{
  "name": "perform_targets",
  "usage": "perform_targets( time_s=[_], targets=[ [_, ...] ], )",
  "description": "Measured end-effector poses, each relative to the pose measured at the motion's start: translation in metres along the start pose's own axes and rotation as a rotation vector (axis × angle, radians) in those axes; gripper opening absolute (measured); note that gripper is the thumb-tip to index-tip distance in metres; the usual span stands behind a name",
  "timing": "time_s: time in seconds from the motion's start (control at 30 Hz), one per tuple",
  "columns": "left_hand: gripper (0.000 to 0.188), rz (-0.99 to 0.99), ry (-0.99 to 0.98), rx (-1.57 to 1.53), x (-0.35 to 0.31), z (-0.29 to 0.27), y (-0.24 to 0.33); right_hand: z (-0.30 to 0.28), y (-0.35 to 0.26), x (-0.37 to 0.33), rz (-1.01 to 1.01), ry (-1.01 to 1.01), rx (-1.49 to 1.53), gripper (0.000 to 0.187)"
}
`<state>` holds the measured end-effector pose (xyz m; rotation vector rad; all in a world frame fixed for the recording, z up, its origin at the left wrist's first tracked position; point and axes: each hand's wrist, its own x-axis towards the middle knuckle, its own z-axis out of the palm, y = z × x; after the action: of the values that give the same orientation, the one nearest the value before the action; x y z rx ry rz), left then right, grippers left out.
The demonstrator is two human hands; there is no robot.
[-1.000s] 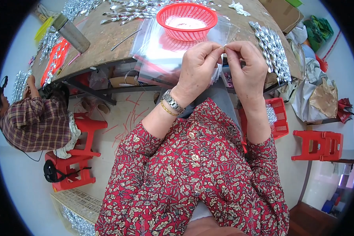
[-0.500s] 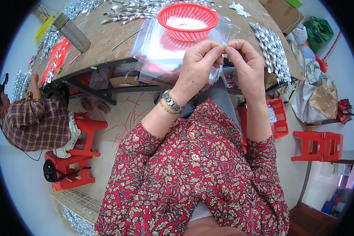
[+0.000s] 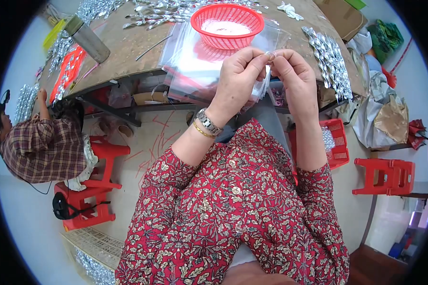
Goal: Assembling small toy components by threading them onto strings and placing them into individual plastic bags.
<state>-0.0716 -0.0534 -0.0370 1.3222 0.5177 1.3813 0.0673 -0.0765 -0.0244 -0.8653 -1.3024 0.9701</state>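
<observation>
Close together over the table's near edge, my left hand (image 3: 242, 73) and my right hand (image 3: 297, 78) pinch a thin white loop (image 3: 272, 54), like string, between thumbs and forefingers. Its ends are hidden by the fingertips. Just beyond the hands stands a red plastic basket (image 3: 227, 42) holding a pale mass, perhaps thin strings, too small to tell. It rests on a stack of clear plastic sheets (image 3: 183, 78) that juts over the table edge. Right of my right hand lies a bunch of twisted silver foil strips (image 3: 332, 61).
More silver strips (image 3: 164, 14) lie across the far table. A metal flask (image 3: 88, 40) and a thin grey rod (image 3: 153, 48) are at left. A co-worker in a plaid shirt (image 3: 52, 147) sits left. Red stools (image 3: 385, 175) and a red crate (image 3: 337, 142) stand on the floor.
The white piece between my fingertips now shows as a small loop. My right hand has shifted slightly and its fingers have re-bent; my left hand has barely moved.
</observation>
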Motion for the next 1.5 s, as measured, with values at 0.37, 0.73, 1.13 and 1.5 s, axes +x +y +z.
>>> perform_targets(
  time_s=[0.37,0.73,1.13,1.5],
  targets=[
    [0.016,0.022,-0.018,0.023,0.0,-0.001,-0.005,-0.001,0.004,0.0,-0.027,0.04,0.068,0.007],
    [0.017,-0.012,-0.037,0.04,0.002,-0.005,-0.005,-0.007,0.0,0.006,-0.001,0.047,0.464,0.006],
    [0.014,-0.015,-0.088,0.111,0.0,-0.012,0.0,-0.052,-0.007,0.03,-0.072,-0.003,0.515,0.01],
    [0.015,-0.072,-0.183,0.146,0.0,-0.006,0.006,-0.06,-0.024,0.042,-0.121,0.005,0.417,0.01]
  ],
)
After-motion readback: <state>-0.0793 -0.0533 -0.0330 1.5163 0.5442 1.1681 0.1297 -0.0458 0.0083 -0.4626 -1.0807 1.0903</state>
